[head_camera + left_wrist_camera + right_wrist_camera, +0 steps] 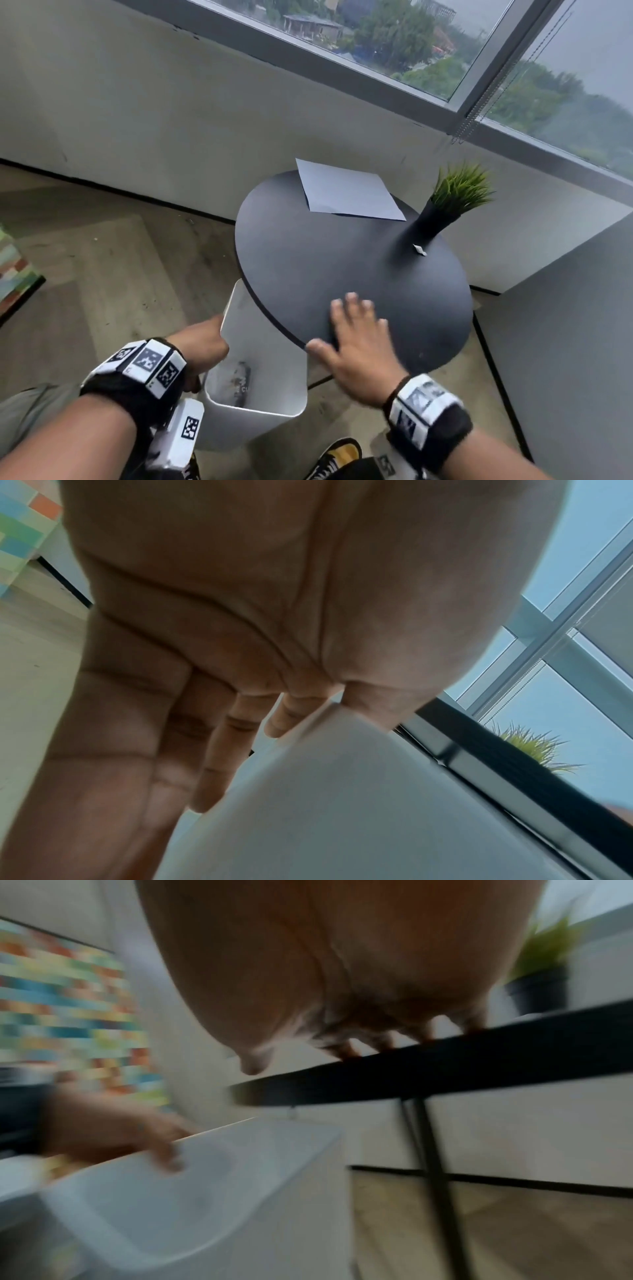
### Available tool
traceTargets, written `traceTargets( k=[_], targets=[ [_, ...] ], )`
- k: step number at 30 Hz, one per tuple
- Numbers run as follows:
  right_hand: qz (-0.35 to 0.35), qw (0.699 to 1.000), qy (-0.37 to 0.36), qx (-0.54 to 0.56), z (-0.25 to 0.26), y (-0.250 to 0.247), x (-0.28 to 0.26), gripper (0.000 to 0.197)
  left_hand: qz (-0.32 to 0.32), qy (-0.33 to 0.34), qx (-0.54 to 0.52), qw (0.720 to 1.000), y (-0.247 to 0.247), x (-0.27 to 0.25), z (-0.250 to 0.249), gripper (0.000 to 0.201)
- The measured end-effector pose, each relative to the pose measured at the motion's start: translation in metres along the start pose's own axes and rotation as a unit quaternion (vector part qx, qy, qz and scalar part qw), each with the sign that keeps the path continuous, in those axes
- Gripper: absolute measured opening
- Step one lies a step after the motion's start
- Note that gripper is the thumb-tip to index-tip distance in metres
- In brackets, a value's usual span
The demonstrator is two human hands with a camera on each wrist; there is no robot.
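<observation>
The left hand [202,346] grips the white bin [267,353], seven o'clock of the bench [342,260]; the right hand [359,353] lies flat, splayed, on it.

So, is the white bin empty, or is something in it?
Not empty: the white bin has a dark wrapper-like scrap lying at its bottom, seen in the head view. What it is, cannot tell.

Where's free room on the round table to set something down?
Widest bare patch: middle and left of the table, between the sheet of paper at the far edge and the right hand flat near the front edge. Also the right side, between the plant pot and the near rim. Crowded: round the pot, a paper scrap beside it.
</observation>
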State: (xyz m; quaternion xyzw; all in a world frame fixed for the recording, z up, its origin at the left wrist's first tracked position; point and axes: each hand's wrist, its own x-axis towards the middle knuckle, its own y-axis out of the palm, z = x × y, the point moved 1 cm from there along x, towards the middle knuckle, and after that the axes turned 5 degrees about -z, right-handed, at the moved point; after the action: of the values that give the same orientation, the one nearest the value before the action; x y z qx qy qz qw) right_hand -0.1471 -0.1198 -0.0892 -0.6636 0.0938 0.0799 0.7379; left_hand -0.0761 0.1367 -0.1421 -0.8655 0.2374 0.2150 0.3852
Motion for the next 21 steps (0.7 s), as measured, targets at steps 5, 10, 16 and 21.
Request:
traceTargets(
  k=[5,10,16,21],
  targets=[
    [-0.064,0.991,-0.095,0.064,-0.024,-0.026,0.016,0.084,-0.001,0.000,0.003,1.000,0.001,0.000,-0.001,0.042],
    [0.031,0.977,0.209,0.011,-0.057,-0.025,0.046,0.093,-0.006,-0.010,0.010,1.000,-0.001,0.002,0.004,0.043],
    [0.048,0.972,-0.228,0.030,0.034,-0.031,0.020,0.076,-0.005,-0.008,-0.017,1.000,-0.001,0.022,0.017,0.053],
    [-0.012,0.991,0.129,-0.012,-0.027,-0.034,0.082,0.102,-0.010,-0.012,-0.040,0.999,-0.006,0.016,0.017,0.050]
  ],
)
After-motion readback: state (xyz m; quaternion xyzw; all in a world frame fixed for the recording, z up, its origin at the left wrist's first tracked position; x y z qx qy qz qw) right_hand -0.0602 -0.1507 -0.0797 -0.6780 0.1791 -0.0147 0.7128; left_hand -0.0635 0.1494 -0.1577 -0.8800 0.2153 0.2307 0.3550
